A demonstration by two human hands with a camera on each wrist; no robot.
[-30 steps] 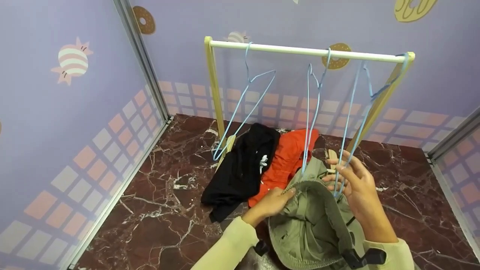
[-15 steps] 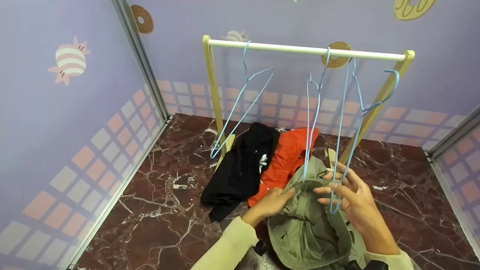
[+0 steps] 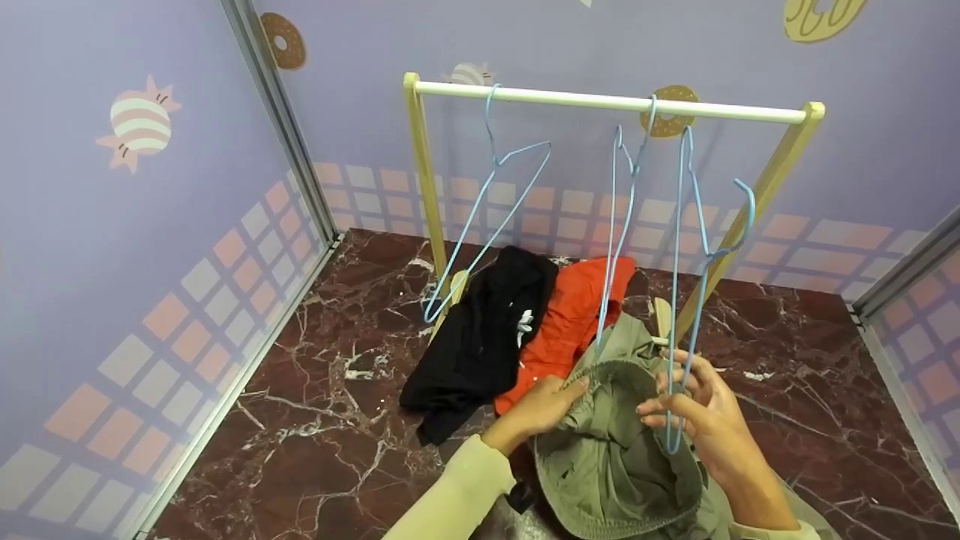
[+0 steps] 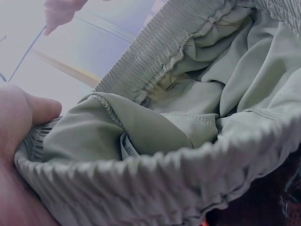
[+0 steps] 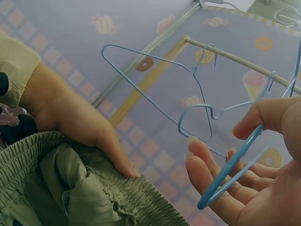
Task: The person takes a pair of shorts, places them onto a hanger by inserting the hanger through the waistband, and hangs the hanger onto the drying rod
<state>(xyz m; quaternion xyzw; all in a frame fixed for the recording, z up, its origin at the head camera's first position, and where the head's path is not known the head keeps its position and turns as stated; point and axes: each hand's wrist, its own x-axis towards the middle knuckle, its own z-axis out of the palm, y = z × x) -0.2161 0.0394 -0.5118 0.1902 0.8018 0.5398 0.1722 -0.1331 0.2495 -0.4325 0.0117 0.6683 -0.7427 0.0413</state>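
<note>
The left hand (image 3: pixel 544 406) pinches the stretchy waist of grey-green cloth pants (image 3: pixel 619 457), at its four o'clock. At its three o'clock, the right hand (image 3: pixel 709 420) loosely curls its fingers (image 5: pixel 200 174) round a thin blue wire hanger (image 5: pixel 230 167).

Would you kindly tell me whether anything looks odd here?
The black garment and red garment seem out of place, lying on the floor while a bare hanger hangs from the rack. I see no spill or damage.

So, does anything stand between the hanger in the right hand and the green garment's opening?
Nothing visible does. In the right wrist view, only a free gap lies between the lower end of the blue hanger and the green waistband, which the left hand holds.
</note>
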